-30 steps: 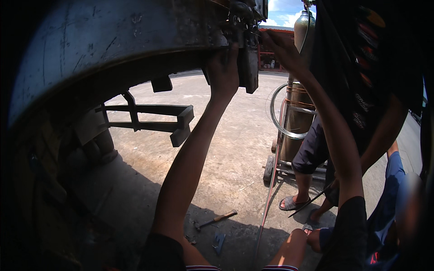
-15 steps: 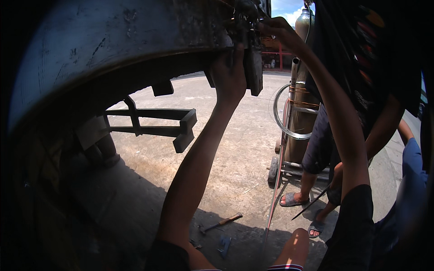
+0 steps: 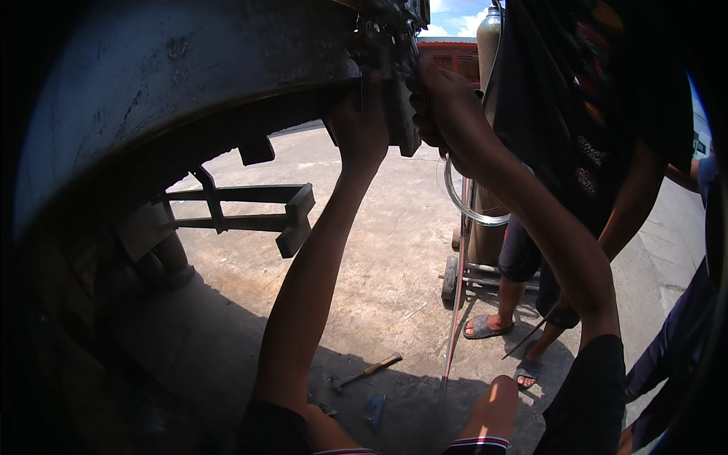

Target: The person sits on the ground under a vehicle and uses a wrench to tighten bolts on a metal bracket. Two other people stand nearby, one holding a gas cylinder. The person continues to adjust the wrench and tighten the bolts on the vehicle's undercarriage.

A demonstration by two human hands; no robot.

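Both arms are raised to the end of a large grey metal body (image 3: 227, 53), where a dark vertical plate (image 3: 403, 114) hangs below a cluttered joint of metal parts (image 3: 379, 30). My left hand (image 3: 362, 125) is up against the underside beside this plate, closed around something that deep shadow hides. On the plate's other side, my right hand (image 3: 455, 114) is closed, its fingers curled toward the metal. What it grips, if anything, cannot be made out.
A dark metal frame (image 3: 250, 221) juts out at left. At right, a person (image 3: 576, 152) in sandals holds a thin dark rod (image 3: 527, 337) by a tall gas cylinder (image 3: 487, 68) on a cart. A hose (image 3: 453, 334), a hammer (image 3: 369, 371) and a blue object (image 3: 374, 409) lie below.
My right hand has dropped from the upper joint to beside the plate, its fingers now curled. My left hand stays under the metal. The whole view has shifted slightly.
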